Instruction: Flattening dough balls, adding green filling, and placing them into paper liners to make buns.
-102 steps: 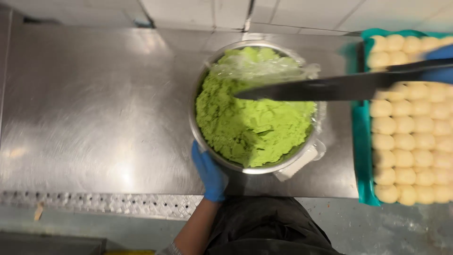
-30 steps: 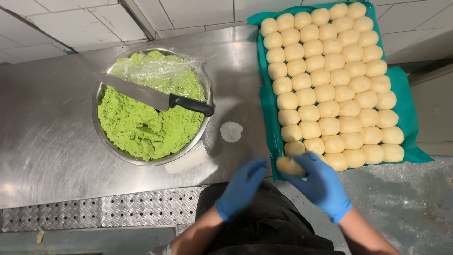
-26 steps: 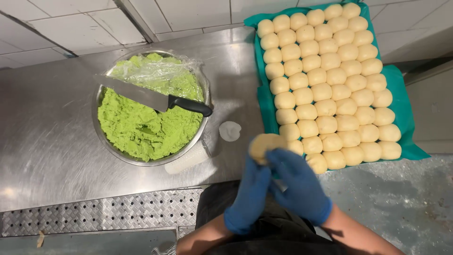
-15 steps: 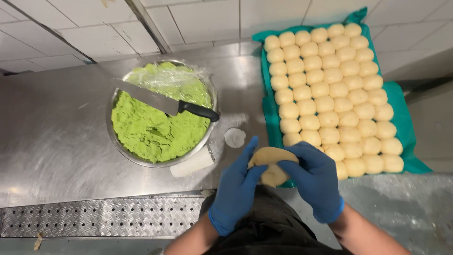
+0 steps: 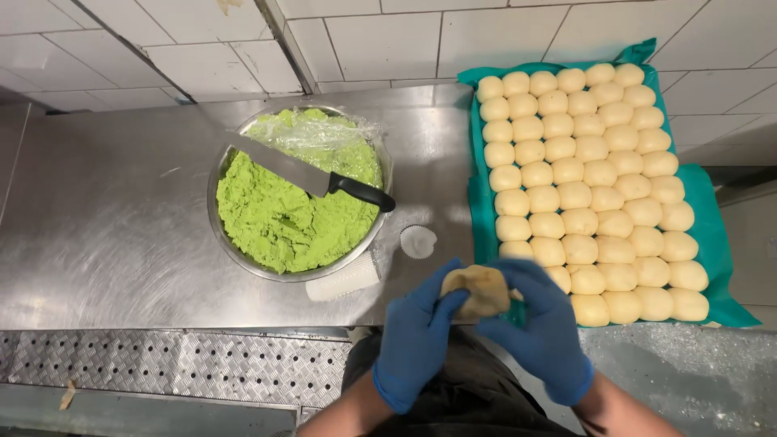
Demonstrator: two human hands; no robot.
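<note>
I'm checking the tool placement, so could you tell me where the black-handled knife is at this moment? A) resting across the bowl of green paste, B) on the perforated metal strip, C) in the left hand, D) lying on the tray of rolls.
A: the knife lies across the bowl, while both hands hold a roll.

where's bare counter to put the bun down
The widest bare steel lies left of the bowl. A narrow strip runs between bowl and bun tray, partly taken by a paper cup. The tray itself is packed with buns.
</note>
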